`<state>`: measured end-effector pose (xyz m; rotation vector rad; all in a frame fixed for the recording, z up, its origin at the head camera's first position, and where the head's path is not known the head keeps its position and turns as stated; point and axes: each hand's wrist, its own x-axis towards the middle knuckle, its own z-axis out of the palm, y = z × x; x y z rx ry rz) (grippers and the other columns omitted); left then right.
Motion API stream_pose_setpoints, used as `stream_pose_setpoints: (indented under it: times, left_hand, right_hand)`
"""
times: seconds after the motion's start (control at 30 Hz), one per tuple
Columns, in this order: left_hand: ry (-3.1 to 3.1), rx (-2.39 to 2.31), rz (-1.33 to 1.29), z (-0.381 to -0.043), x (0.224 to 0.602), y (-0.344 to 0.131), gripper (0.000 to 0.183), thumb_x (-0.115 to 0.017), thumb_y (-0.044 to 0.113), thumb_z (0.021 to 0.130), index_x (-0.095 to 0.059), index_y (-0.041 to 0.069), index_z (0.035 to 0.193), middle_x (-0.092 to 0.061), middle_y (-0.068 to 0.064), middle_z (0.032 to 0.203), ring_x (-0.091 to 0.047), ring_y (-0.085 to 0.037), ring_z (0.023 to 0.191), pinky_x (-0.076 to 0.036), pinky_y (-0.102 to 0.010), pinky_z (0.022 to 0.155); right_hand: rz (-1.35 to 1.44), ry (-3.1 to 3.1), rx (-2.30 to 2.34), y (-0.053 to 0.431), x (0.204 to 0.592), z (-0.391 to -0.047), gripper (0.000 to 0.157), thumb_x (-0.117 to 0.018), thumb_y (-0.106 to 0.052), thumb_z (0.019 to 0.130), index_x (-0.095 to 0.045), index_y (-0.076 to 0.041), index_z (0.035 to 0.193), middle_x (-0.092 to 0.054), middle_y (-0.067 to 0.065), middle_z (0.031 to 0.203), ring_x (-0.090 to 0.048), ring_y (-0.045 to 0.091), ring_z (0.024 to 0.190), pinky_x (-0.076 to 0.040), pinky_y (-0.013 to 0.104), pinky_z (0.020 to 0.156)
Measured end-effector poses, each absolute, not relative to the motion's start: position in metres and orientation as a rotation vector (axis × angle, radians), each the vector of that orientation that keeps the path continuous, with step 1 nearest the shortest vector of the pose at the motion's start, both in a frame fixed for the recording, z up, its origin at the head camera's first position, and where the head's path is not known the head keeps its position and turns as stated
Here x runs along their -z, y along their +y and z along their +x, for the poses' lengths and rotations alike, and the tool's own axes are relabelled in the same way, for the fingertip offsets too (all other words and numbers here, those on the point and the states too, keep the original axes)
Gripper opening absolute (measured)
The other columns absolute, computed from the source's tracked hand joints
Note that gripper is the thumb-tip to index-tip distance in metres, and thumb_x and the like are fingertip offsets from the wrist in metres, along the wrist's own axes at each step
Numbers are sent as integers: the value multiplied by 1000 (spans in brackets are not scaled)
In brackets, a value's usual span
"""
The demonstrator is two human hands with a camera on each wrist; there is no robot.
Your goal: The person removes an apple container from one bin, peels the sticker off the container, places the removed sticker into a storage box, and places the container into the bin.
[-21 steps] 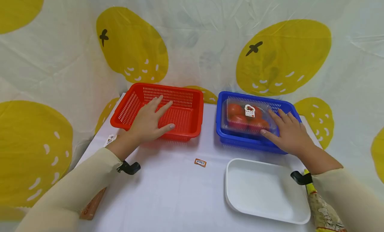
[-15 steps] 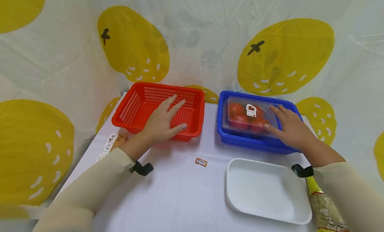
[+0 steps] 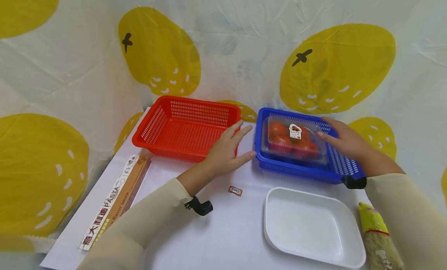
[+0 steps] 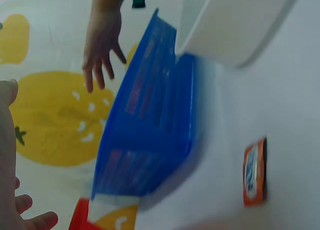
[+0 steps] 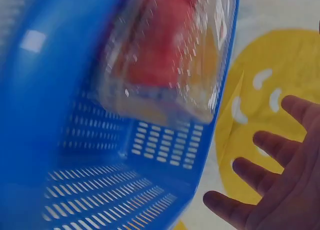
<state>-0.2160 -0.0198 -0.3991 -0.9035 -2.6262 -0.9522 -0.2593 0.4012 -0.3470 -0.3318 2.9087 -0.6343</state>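
A blue basket stands at the back right with a clear plastic box of tomatoes in it, several red fruits under a white label. My right hand is over the basket's right part, fingers spread, and holds nothing; in the right wrist view its fingers are apart from the rim. My left hand reaches between the two baskets, fingers extended and nothing held, fingertips close to the blue basket's left side. It overlaps the right end of a red basket, which has nothing in it.
A white tray stands in front of the blue basket. A small orange packet lies mid-table. A long pasta box lies at the left, partly behind my left sleeve. A yellow-topped bag is at the right edge. A printed curtain hangs behind.
My left hand has moved right, from over the red basket toward the blue one, uncovering the pasta box. My right hand has shifted slightly right and up, away from the tomato box.
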Motion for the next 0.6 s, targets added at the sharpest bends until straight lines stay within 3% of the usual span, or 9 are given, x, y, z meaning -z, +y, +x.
stream_pose_setpoints:
  times: [0.17, 0.4, 0.6]
  left_hand:
    - [-2637, 1043, -931, -210, 403, 6, 80, -61, 60, 101, -36, 24, 168, -25, -9, 176, -30, -30, 159, -43, -63, 115]
    - [-2673, 1249, -873, -204, 419, 37, 75, -60, 55, 102, -36, 26, 168, -20, -7, 177, -29, -32, 160, -42, -66, 115]
    - [-2616, 1466, -697, -205, 442, 58, 67, -60, 46, 104, -41, 22, 164, -16, -8, 178, -28, -31, 160, -39, -61, 119]
  right_hand:
    - [-224, 2832, 632, 415, 347, -279, 91, -46, -65, 107, -5, -18, 173, -20, 35, 168, -22, 65, 148, -19, 87, 110]
    - [-244, 2813, 685, 432, 369, -300, 87, -47, -59, 108, -16, -8, 171, -32, 37, 161, -37, 63, 139, -29, 84, 109]
    - [-203, 2616, 1007, 436, 398, -310, 85, -45, -48, 113, -2, -2, 170, -14, 41, 167, -24, 63, 148, -32, 78, 113]
